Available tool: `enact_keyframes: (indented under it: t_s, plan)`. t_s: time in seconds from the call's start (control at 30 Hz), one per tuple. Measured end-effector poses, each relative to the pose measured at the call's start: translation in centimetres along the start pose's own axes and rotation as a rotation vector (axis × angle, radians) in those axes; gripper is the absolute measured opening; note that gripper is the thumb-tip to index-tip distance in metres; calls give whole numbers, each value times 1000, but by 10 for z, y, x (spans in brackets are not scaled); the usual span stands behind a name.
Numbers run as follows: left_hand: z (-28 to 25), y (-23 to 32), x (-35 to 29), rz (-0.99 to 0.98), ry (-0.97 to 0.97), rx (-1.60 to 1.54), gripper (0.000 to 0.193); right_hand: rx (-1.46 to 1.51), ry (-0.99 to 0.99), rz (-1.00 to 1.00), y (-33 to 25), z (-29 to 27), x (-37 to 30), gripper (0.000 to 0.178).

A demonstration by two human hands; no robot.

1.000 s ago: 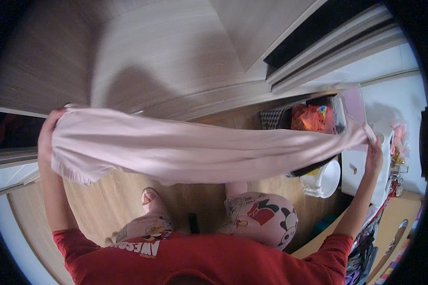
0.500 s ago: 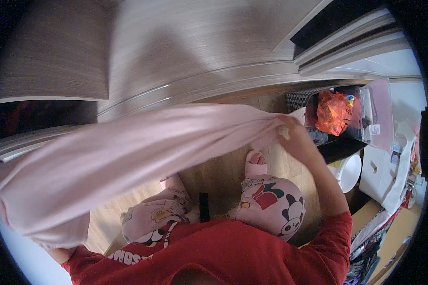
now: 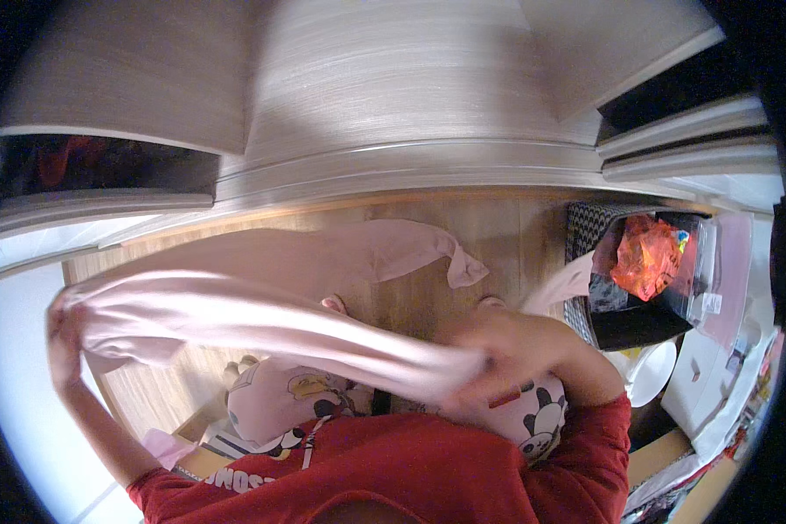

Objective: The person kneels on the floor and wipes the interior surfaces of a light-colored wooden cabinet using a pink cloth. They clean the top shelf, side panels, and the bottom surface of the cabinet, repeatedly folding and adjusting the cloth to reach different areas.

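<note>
A long pale pink garment [image 3: 262, 306], which looks like a pair of trousers, is stretched across in front of me. My left hand [image 3: 65, 336] is closed on its bunched end at the far left. My right hand [image 3: 489, 354], smeared by motion, holds the other end low, near my right knee. A second long part of the cloth hangs loose behind, its tip [image 3: 469, 269] lying over the floor. A pale pink flap [image 3: 568, 284] sticks out beyond my right hand toward the bin; whether it joins the garment I cannot tell.
A patterned black-and-white bin [image 3: 585, 229] with an orange-red plastic bag [image 3: 648, 259] stands at the right. Beside it are a white bucket [image 3: 652, 374] and a white drawer unit [image 3: 712, 375]. Light wood-grain cabinets [image 3: 419, 79] line the far side, with a dark opening [image 3: 105, 166] at the left.
My left hand has risen into view at the left with the garment's end. My right hand has come lower and nearer to me. One long part of the cloth now hangs apart.
</note>
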State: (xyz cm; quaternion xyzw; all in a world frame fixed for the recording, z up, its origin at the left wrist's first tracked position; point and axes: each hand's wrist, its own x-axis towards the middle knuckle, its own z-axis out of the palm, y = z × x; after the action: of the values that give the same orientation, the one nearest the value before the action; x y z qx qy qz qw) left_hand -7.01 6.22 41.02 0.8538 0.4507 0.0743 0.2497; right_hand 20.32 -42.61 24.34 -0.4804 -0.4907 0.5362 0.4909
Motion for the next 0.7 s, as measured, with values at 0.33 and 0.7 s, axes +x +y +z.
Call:
enact_keyframes:
  t_s: [0.33, 0.7]
  plan:
    - [105, 21, -62, 548, -525, -774, 14, -759, 309, 78, 2, 5, 55, 72]
    - [46, -22, -106, 112, -50, -1657, 9, -257, -249, 367, 77, 29, 115, 67]
